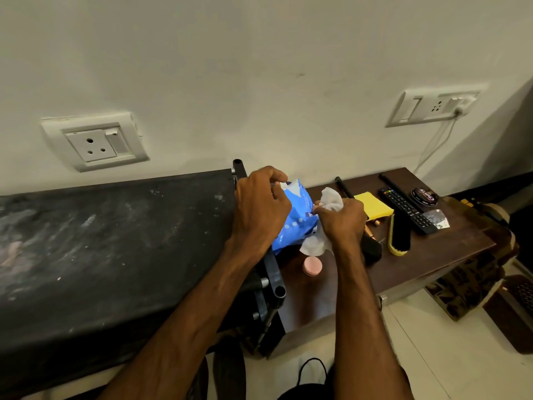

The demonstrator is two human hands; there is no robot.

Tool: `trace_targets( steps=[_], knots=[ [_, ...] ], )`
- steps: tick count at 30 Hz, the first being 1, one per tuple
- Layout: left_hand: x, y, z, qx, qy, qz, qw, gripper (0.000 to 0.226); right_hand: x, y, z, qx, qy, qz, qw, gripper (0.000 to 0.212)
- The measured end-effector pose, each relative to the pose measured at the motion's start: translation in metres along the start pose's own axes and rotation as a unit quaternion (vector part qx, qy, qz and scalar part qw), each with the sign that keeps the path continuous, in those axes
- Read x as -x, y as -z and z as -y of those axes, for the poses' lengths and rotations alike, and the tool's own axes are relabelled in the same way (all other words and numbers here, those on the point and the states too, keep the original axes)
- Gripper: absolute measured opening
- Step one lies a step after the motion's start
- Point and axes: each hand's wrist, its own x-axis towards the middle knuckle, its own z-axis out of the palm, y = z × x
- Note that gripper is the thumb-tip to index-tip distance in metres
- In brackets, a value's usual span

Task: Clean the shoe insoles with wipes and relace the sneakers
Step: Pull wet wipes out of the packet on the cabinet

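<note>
Wipes pack (pixel 298 217): blue, soft, stood on end at the left edge of the brown bench (pixel 432 255), leaning against the metal frame of a black slab (pixel 115 241) next to it. Left hand (pixel 261 203) comes over the pack from the left. Its fingers (pixel 278 194) are tightly curled and pinch the pack's top edge, with the palm against its side. Right hand (pixel 341 219) is just right of the pack, its fingers (pixel 323 210) closed in a pinch on a white wipe (pixel 331 199). One crumpled end of the wipe stands up above the knuckles. The other end hangs below the hand, against the lower front of the pack. Cannot tell whether the wipe is still caught in the pack's opening, since the hands cover it. Pack looks full, contents not visible. On the bench near the hands is a small round pink tin (pixel 312 266), closed, just below the hanging wipe. Right of the right hand are a yellow cloth (pixel 373 204), a brush (pixel 399 235) with dark bristles and a black remote (pixel 406 209) lying at an angle. A round polish tin (pixel 424 196), lid on, sits just beyond the remote toward the wall. Two wall sockets: one above the slab (pixel 95 142), and one above the bench (pixel 432 106) with a white cable (pixel 435 140) hanging from it.
</note>
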Motion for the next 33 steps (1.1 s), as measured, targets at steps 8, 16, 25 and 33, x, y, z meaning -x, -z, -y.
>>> trace_targets(
  steps=[8, 16, 25, 33],
  knots=[
    [0.000, 0.001, -0.002, 0.008, 0.004, 0.002, 1.000, 0.019, 0.009, -0.004, -0.001, -0.016, -0.005, -0.029, 0.999, 0.042],
    [0.003, 0.008, -0.013, 0.046, -0.010, 0.010, 0.999, 0.012, 0.023, 0.029, 0.036, -0.158, 0.079, -0.015, 0.984, 0.041],
    [0.026, 0.060, -0.044, 0.219, 0.073, 0.168, 0.958, 0.038, 0.086, 0.075, 0.088, -0.299, 0.034, 0.223, 0.927, 0.022],
    [0.074, 0.133, -0.082, 0.223, 0.100, 0.217, 0.945, 0.042, 0.164, 0.114, 0.095, -0.351, 0.021, 0.271, 0.896, 0.018]
  ],
)
